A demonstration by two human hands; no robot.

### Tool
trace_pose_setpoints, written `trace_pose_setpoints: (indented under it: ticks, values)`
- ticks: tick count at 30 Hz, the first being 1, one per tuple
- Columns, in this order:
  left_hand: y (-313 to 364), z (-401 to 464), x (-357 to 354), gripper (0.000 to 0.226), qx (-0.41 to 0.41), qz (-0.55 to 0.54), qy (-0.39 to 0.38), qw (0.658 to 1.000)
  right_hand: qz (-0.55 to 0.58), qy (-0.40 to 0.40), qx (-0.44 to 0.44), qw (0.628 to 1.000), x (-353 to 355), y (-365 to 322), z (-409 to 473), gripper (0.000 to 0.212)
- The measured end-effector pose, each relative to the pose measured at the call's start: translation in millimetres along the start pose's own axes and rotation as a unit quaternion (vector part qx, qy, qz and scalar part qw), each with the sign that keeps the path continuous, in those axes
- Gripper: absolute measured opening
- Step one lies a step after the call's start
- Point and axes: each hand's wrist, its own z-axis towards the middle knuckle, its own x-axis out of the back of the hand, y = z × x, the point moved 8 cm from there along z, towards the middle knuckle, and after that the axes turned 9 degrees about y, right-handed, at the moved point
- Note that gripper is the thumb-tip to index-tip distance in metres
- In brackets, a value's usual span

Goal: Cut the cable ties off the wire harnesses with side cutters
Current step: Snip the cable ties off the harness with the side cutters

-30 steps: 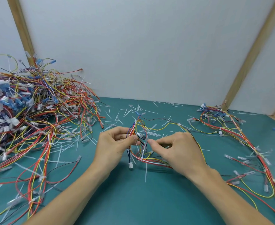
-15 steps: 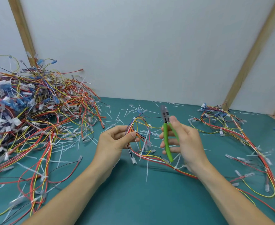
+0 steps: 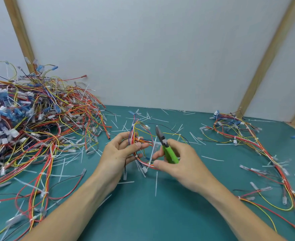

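While both forearms reach in from the near edge over bare green mat (image 3: 143, 214), the nearest stretch of surface between them holds only a few loose cut ties (image 3: 156, 183). Just beyond, the left hand (image 3: 118, 153) curls its fingers and thumb round a small wire harness (image 3: 139, 145), lifting its upper loops off the mat, with a white cable tie (image 3: 138, 138) showing beside the thumb. The right hand (image 3: 178, 160) grips the green-handled side cutters (image 3: 165, 146), nose tilted up and left, just beside the harness; whether the blades touch it is unclear. To the left, a big heap of harnesses (image 3: 35, 122) crowds that side up to the wall. To the right, a smaller spread of harnesses (image 3: 247, 136) trails along the mat's edge. Farther back, scattered tie offcuts lie before the white wall (image 3: 152, 58), which is framed by wooden battens (image 3: 19, 30)
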Motion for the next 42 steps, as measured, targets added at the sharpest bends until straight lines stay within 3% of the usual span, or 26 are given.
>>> trace_pose_setpoints:
  ticks: [6, 11, 15, 18, 25, 27, 29, 31, 33, 35, 39, 42]
  values:
    - [4.1, -0.1, 1.3, 0.057, -0.030, -0.011, 0.015, 0.999, -0.031, -0.019, 0.036, 0.999, -7.8, -2.8, -5.3, 0.021]
    - [6.4, 1.1, 9.9, 0.047, -0.053, -0.010, 0.066, 0.996, -0.105, -0.013, 0.047, 0.993, -9.8, -2.8, -5.8, 0.020]
    - [13.1, 0.5, 13.3, 0.055, -0.093, 0.031, 0.100, 0.990, -0.029, 0.021, 0.047, 0.998, -3.9, -6.0, -5.2, 0.021]
    - [14.7, 0.5, 14.7, 0.038, -0.122, 0.064, 0.113, 0.984, 0.019, 0.040, 0.050, 0.998, -1.2, -8.8, -4.8, 0.018]
    - [21.5, -4.4, 27.2, 0.050, -0.158, 0.208, 0.212, 0.942, 0.010, 0.112, 0.073, 0.991, 3.5, -6.2, -4.4, 0.014]
    - [38.9, -12.7, 28.3, 0.045, -0.220, 0.212, 0.242, 0.921, 0.021, 0.138, 0.070, 0.988, 6.5, -4.8, -4.0, 0.014]
    - [58.1, -25.1, 17.1, 0.027, -0.305, 0.216, 0.212, 0.903, 0.034, 0.161, 0.067, 0.984, 9.1, -4.3, -3.4, 0.015]
    - [59.5, -33.3, -3.0, 0.013, -0.331, 0.231, 0.121, 0.907, 0.046, 0.182, 0.070, 0.980, 11.6, -4.6, -2.8, 0.015]
    - [40.7, -37.4, -23.0, 0.024, -0.278, 0.255, 0.014, 0.926, 0.054, 0.196, 0.074, 0.976, 13.0, -5.1, -2.7, 0.015]
    - [16.5, -37.8, -37.1, 0.021, -0.203, 0.287, -0.069, 0.934, 0.064, 0.202, 0.076, 0.974, 13.5, -4.4, -2.6, 0.018]
    - [12.5, -28.3, -30.5, 0.009, -0.144, 0.216, -0.046, 0.965, 0.086, 0.206, 0.077, 0.972, 12.7, -6.7, -3.3, 0.017]
    - [14.1, -23.3, -24.6, 0.021, -0.093, 0.162, -0.023, 0.982, 0.093, 0.189, 0.074, 0.975, 7.8, -8.0, -4.9, 0.017]
